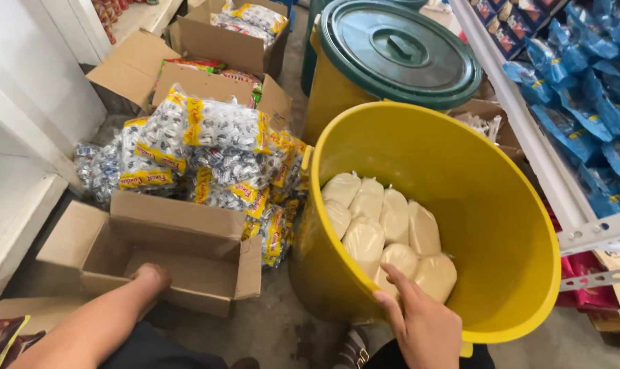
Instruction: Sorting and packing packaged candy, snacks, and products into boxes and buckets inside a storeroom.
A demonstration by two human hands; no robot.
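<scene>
pale filled bags (392, 229) were seen packed in the open yellow bucket (501, 205), laid side by side in rows against the near-left wall, so that the far right of the interior remained bare. the bucket stood on the floor, tilted slightly toward the viewer, which kept the bags gathered at its lower side. the right hand (422, 324) was held over the near rim with the fingers (400, 280) spread loosely, the tips resting on or just above the nearest bag; nothing was clasped in it. whether contact was actually made could not be told for certain. the left hand (153, 277) was lowered into the open cardboard box (187, 239) just left of the bucket, its fingers hidden behind the box's front wall, so its grip could not be told. the box's flaps were folded outward, leaving the mouth free for reaching in. behind the box, a heap of clear sweet packets with yellow bands (207, 147) was piled on the floor, against the bucket's left side. further back, more open cartons (221, 41) held similar packets. a second yellow bucket, closed by a dark green lid (398, 51), stood behind the open one. on the right, blue packets (583, 82) were ranged on a white metal shelf (549, 164).
</scene>
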